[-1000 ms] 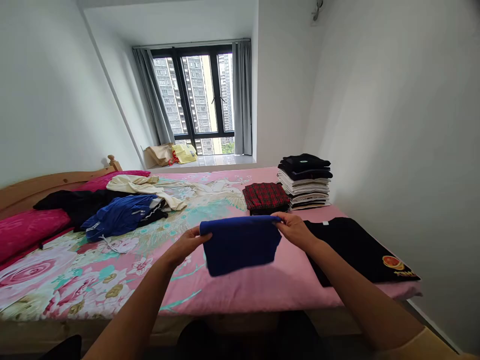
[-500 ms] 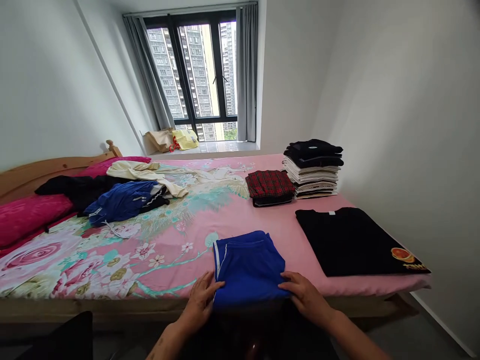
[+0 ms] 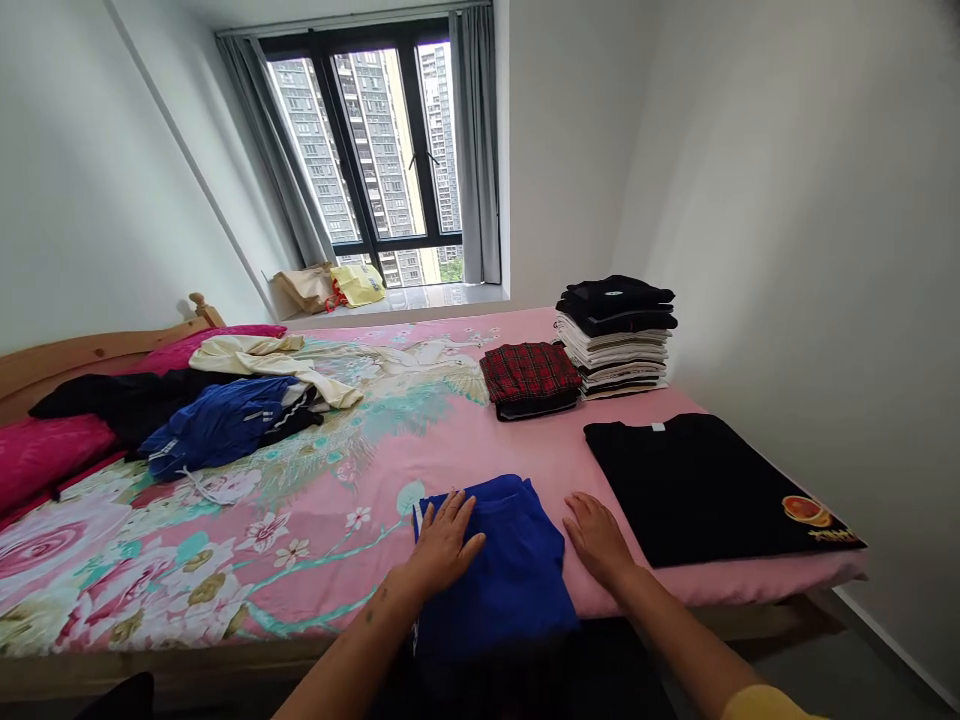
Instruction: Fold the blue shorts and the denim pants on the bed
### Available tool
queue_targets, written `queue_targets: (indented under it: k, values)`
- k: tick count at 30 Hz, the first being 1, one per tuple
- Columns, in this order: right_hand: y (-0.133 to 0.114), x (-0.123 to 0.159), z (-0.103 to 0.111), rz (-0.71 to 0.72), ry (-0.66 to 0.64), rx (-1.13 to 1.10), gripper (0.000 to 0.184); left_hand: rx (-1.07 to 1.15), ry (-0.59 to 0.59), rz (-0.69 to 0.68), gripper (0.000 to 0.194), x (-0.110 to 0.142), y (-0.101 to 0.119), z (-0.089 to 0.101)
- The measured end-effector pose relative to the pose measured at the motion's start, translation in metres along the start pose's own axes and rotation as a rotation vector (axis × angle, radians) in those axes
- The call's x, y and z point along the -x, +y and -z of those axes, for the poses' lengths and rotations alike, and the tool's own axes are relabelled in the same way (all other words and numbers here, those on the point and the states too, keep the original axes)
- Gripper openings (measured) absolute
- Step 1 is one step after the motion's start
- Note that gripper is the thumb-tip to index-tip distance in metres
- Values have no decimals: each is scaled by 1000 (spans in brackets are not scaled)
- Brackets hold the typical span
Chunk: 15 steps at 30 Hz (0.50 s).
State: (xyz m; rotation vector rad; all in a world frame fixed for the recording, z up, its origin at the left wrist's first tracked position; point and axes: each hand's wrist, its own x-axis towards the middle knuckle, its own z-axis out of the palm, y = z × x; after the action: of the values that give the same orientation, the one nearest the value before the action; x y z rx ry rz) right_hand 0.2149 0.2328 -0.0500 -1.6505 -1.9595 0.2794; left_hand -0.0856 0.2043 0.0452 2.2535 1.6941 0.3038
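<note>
Blue shorts [image 3: 510,570] with a white side stripe lie folded at the bed's front edge, their lower end hanging toward me. My left hand [image 3: 445,540] rests flat on their upper left part, fingers spread. To the right of the blue cloth, my right hand [image 3: 598,535] lies palm down over the pink sheet, fingers out and holding nothing. A black T-shirt [image 3: 697,490] with an orange print lies folded flat just right of that hand.
Behind stand a folded red plaid garment [image 3: 531,372] on dark cloth and a tall stack of folded clothes [image 3: 619,345]. Crumpled clothes [image 3: 225,420] lie at the left by pink pillows [image 3: 56,450]. Bags [image 3: 330,288] sit on the window sill.
My left hand has moved from the shorts' left edge up onto their top. My right hand has let go of the right edge and moved forward beside them.
</note>
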Motion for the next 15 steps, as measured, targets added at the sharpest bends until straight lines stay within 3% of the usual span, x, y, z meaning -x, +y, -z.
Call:
queue_targets:
  k: [4, 7, 10, 13, 15]
  values:
    - [5, 4, -2, 4, 27, -14, 43, 7, -7, 198, 83, -24, -18, 11]
    - [6, 4, 1, -19, 18, -38, 46, 193, 74, 344, 92, -10, -40, 9]
    - [-3, -1, 8, -76, -38, -52, 51, 544, 164, 529, 84, 17, -52, -3]
    - [-19, -13, 13, -150, -154, -60, 56, 781, 125, 662, 72, 32, -52, -10]
    - [-32, -24, 15, -193, -237, -61, 62, 862, 65, 660, 63, 31, -48, -9]
